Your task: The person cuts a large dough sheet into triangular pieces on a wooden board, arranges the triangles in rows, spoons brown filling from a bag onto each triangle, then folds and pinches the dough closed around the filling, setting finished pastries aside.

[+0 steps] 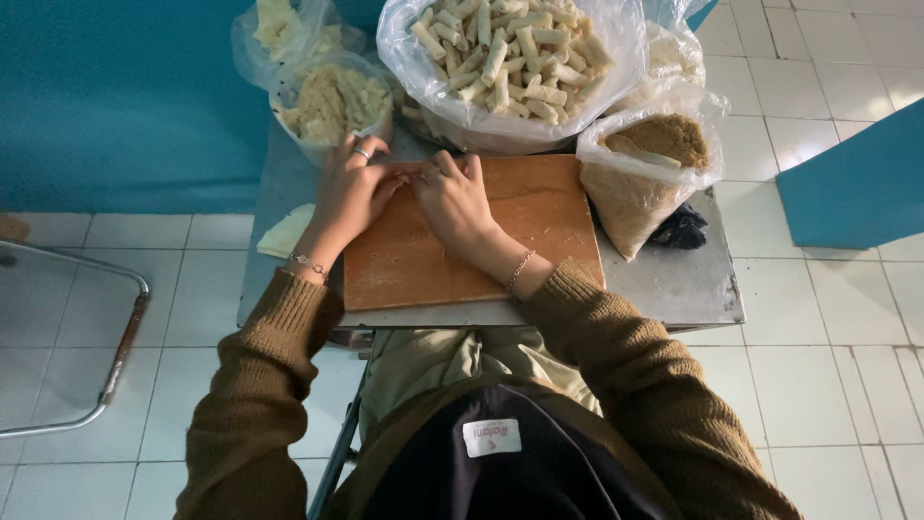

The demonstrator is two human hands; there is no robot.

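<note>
Two hands met at the board's (481,231) far edge: left hand (351,193) and right hand (452,202), fingers pressed together over a small roll (409,176), mostly hidden. Bag of rolls (500,58) sat just beyond.

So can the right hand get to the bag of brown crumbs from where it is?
Probably yes. The right hand rests on the wooden board, and the bag of brown crumbs sits open just beside the board with nothing between them.

left hand (351,188), right hand (454,197) — fingers seemingly curled
</note>
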